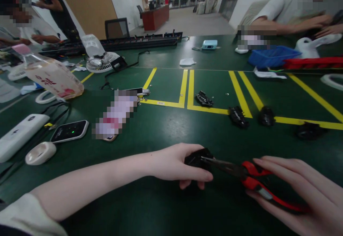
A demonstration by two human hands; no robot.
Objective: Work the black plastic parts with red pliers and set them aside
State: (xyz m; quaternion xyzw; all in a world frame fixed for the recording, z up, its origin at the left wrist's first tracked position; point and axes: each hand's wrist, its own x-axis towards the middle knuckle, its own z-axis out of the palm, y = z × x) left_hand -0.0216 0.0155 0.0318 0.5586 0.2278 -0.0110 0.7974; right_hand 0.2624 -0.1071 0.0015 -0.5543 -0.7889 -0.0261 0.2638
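My left hand (pixel 184 164) grips a small black plastic part (pixel 197 158) between thumb and fingers, just above the green table. In my right hand (pixel 297 179) are red-handled needle-nose pliers (pixel 249 175), their handles spread between thumb and fingers. The tips of the pliers reach the right side of the black part; whether they pinch something small there I cannot tell. Beyond my hands lie several similar black parts, among them one inside a yellow-taped box (pixel 204 99), one across a tape line (pixel 238 117) and one farther right (pixel 267 116).
On the left are a phone (pixel 109 137), a black-faced device (pixel 70 130), a white power bank (pixel 23 136), a drink bottle (pixel 53 73) and a small fan (pixel 103 61). A blue basket (pixel 273 56) stands at the back right. Several people sit or stand around the table.
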